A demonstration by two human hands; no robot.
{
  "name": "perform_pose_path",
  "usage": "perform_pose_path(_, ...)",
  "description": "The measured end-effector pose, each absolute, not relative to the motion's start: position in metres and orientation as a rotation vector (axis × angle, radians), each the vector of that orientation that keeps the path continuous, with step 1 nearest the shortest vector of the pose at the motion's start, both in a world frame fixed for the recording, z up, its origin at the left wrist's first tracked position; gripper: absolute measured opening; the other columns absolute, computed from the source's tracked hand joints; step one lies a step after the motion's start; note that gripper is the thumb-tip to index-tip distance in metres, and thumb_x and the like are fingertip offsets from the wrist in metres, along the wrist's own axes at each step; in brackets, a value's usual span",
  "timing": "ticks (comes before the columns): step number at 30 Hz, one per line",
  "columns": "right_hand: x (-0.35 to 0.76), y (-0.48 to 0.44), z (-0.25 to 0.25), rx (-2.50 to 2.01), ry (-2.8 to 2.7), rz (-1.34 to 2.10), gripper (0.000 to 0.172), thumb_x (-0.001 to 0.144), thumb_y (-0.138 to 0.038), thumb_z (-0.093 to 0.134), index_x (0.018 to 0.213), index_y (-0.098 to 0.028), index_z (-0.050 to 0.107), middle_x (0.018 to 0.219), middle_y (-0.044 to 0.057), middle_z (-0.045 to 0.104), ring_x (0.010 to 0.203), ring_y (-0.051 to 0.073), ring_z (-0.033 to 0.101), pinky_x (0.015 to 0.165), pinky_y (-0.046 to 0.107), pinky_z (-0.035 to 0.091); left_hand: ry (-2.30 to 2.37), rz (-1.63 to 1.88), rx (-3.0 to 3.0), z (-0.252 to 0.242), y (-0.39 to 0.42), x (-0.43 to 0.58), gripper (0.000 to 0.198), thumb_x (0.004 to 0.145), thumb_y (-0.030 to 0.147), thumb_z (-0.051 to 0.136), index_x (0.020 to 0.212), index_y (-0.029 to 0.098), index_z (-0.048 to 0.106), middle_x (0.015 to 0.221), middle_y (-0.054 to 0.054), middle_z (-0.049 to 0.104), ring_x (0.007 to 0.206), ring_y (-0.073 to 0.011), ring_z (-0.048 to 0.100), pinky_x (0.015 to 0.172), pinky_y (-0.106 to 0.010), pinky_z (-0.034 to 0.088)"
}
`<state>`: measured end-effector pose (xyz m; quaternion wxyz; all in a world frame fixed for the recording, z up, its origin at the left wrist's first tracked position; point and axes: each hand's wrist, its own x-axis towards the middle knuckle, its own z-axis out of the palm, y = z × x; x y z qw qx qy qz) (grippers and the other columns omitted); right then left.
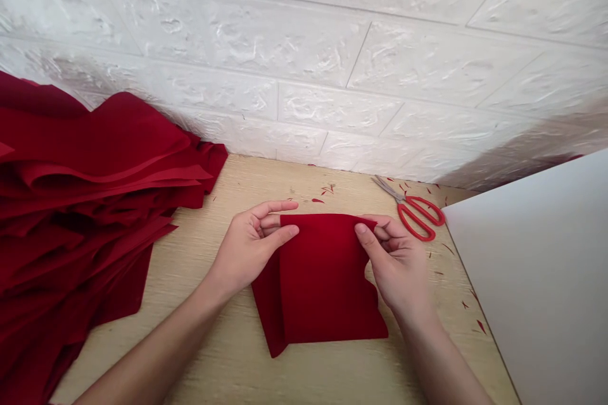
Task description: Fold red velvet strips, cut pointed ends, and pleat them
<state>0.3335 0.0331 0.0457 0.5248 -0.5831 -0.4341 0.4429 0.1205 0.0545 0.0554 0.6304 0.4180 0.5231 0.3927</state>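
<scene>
A folded piece of red fabric (327, 285) hangs between my hands above the wooden tabletop. My left hand (249, 240) pinches its upper left corner between thumb and fingers, with the index finger stretched out past the edge. At the upper right corner, my right hand (396, 253) grips the cloth, thumb in front and fingers behind. The fabric's right edge is wavy, and a second layer shows at the lower left. Scissors with red handles (420, 215) lie just beyond my right hand, blades pointing to the upper left.
A large heap of red fabric (95, 202) covers the left side of the wooden tabletop (256, 183). Small red scraps (327, 190) are scattered at the back and right. A white panel (536, 266) stands at the right. Behind is a white brick-patterned wall (304, 44).
</scene>
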Motion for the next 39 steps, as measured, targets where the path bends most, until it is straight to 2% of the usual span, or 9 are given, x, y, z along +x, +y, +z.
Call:
perform_pose_path(5,0.333,0.033,0.044,-1.386,-1.014,1.061,0.028,0.076,-0.049,0.081,0.082,-0.023,0.071,0.061,-0.002,0.061,0.061,0.015,0.060,0.056,0.026,0.051,1.227,0.930,0.980,0.053,0.055,0.120,0.043,0.077,0.041,0.076,0.114,0.019,0.072,0.065,0.003,0.064,0.064,-0.0117,0.056,0.065,-0.025,0.049)
perform_pose_path(12,0.331,0.032,0.043,-1.345,-0.934,1.131,0.029,0.077,-0.049,0.082,0.080,-0.023,0.068,0.070,-0.001,0.068,0.061,0.014,0.060,0.056,0.025,0.049,1.274,0.933,1.073,0.053,0.052,0.120,0.055,0.081,0.038,0.072,0.132,0.017,0.064,0.063,0.006,0.056,0.061,-0.0101,0.043,0.060,-0.021,0.039)
perform_pose_path(18,0.334,0.034,0.035,-1.329,-0.884,1.150,0.031,0.077,-0.051,0.081,0.081,-0.023,0.068,0.063,-0.004,0.063,0.055,0.011,0.052,0.053,0.022,0.044,1.266,0.926,1.125,0.050,0.051,0.119,0.053,0.087,0.042,0.066,0.134,0.019,0.061,0.067,0.004,0.058,0.065,-0.0113,0.045,0.062,-0.023,0.040)
perform_pose_path(21,0.335,0.033,0.034,-1.344,-0.908,1.120,0.032,0.077,-0.052,0.081,0.079,-0.022,0.068,0.064,-0.003,0.063,0.056,0.010,0.050,0.052,0.021,0.042,1.297,0.939,1.162,0.048,0.051,0.118,0.048,0.089,0.043,0.065,0.130,0.019,0.064,0.065,0.004,0.057,0.066,-0.0121,0.046,0.062,-0.023,0.042)
perform_pose_path(29,0.333,0.034,0.031,-1.369,-0.972,1.088,0.038,0.077,-0.058,0.079,0.075,-0.021,0.066,0.062,-0.003,0.059,0.056,0.010,0.044,0.052,0.020,0.040,1.296,0.991,1.142,0.042,0.051,0.116,0.038,0.086,0.047,0.068,0.109,0.016,0.073,0.081,-0.003,0.074,0.073,-0.0134,0.061,0.066,-0.022,0.048)
perform_pose_path(39,0.334,0.035,0.029,-1.360,-0.962,1.091,0.043,0.075,-0.061,0.078,0.074,-0.020,0.064,0.060,-0.003,0.056,0.055,0.010,0.041,0.050,0.020,0.036,1.287,0.995,1.147,0.038,0.054,0.115,0.038,0.084,0.050,0.070,0.101,0.016,0.074,0.082,-0.004,0.076,0.077,-0.0167,0.068,0.069,-0.024,0.052)
